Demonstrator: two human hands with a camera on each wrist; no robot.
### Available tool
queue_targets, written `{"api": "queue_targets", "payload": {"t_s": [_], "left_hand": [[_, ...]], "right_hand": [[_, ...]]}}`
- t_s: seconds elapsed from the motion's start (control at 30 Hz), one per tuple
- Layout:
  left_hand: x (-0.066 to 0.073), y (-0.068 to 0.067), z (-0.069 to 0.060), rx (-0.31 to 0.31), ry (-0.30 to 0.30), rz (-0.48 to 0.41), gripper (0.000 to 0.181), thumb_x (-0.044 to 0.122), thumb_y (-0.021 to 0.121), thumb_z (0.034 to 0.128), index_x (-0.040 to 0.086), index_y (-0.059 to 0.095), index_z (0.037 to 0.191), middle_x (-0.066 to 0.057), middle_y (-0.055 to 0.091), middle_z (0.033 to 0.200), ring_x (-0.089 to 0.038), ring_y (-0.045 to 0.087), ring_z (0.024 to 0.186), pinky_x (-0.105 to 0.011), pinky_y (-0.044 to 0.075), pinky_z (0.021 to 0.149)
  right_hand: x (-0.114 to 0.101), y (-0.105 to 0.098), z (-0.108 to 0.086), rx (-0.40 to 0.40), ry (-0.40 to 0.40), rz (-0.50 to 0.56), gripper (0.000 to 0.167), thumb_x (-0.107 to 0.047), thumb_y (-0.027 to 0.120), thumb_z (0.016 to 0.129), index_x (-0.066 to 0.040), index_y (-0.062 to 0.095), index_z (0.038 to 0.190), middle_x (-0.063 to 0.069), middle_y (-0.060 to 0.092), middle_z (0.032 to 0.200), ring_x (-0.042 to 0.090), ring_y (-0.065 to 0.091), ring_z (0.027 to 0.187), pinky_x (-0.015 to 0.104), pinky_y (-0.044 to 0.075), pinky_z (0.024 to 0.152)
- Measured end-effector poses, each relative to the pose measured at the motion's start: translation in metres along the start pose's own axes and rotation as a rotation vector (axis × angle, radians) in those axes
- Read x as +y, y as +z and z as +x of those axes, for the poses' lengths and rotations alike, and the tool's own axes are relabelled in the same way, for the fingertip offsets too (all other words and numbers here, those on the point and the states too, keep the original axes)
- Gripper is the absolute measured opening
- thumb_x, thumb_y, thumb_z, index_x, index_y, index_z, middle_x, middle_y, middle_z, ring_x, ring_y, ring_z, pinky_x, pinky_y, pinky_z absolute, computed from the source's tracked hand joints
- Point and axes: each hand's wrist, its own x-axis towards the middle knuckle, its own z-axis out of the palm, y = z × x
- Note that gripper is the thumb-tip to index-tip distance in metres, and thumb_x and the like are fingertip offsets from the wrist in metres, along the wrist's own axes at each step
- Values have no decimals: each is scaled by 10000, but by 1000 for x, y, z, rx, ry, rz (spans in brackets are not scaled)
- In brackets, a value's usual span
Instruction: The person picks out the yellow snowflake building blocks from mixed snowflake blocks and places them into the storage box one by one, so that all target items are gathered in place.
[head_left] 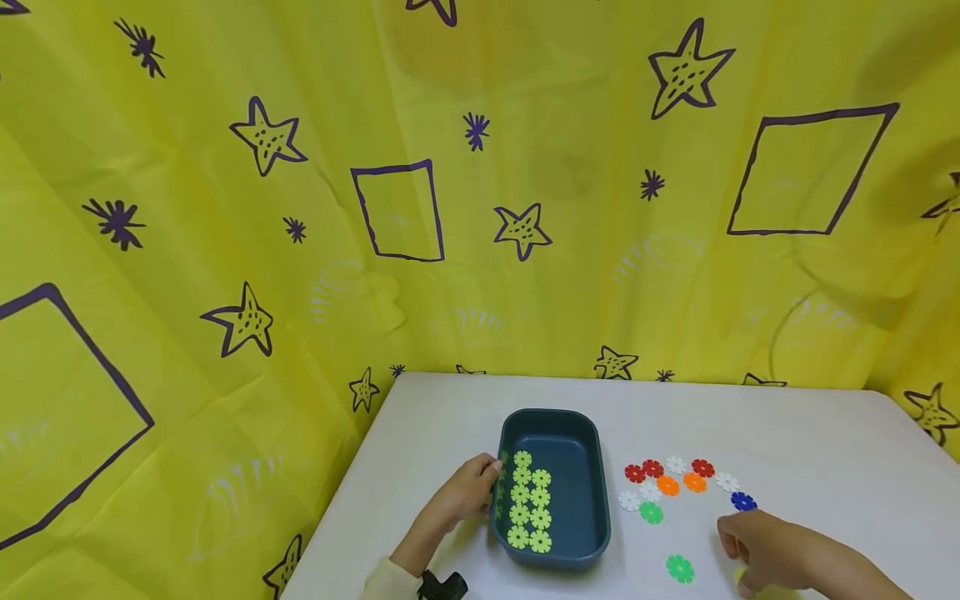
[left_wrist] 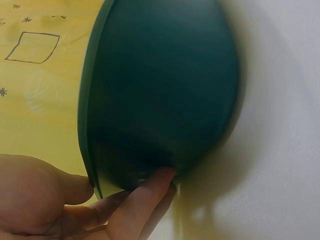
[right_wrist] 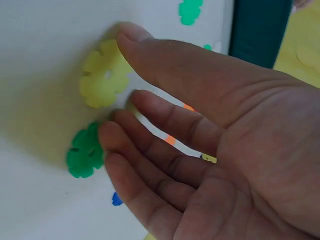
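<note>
My left hand point(head_left: 471, 487) holds the left side of a dark teal plastic tub point(head_left: 577, 508), thumb at the rim and fingers against the outer wall, as the left wrist view shows. Inside the tub, several yellow-green notched plastic discs point(head_left: 540, 497) lie in two columns along the left. On the right, my right hand point(head_left: 772, 546) reaches down to the table with fingers bent and spread from the thumb. Its thumb and fingertips are at the edge of a yellow notched disc point(right_wrist: 102, 75); a firm grip does not show. A green disc point(right_wrist: 85, 152) is beside the fingertips.
Between tub and right hand, several loose discs lie on the white table point(head_left: 450, 400): red point(head_left: 702, 468), white point(head_left: 727, 482), orange point(head_left: 694, 482), blue point(head_left: 743, 501) and green point(head_left: 680, 569). A yellow patterned curtain point(head_left: 525, 300) hangs behind the table and at its left.
</note>
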Motion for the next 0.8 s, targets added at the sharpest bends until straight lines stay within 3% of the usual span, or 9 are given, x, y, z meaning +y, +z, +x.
{"api": "queue_targets", "payload": {"t_s": [0.37, 0.63, 0.8], "left_hand": [[0, 1, 0, -6, 1, -11, 288, 246, 468, 1146, -7, 601, 1179, -100, 605, 1016, -209, 593, 899, -365, 581, 710], [-1, 1, 0, 0, -4, 6, 295, 247, 461, 1149, -7, 604, 1195, -100, 596, 1016, -214, 581, 911, -366, 577, 705], [1, 0, 0, -3, 1, 9, 299, 245, 459, 1149, -14, 603, 1194, -98, 591, 1008, -212, 582, 901, -360, 575, 704]], "right_hand": [[7, 3, 0, -16, 47, -16, 400, -41, 925, 757, -95, 554, 899, 57, 538, 810, 233, 517, 816, 410, 441, 758], [9, 4, -2, 7, 18, 12, 392, -1, 899, 771, -102, 536, 878, 45, 519, 792, 222, 502, 813, 350, 397, 724], [12, 0, -1, 22, -49, 30, 345, -45, 870, 821, -123, 538, 880, 21, 489, 767, 191, 496, 770, 299, 375, 696]]}}
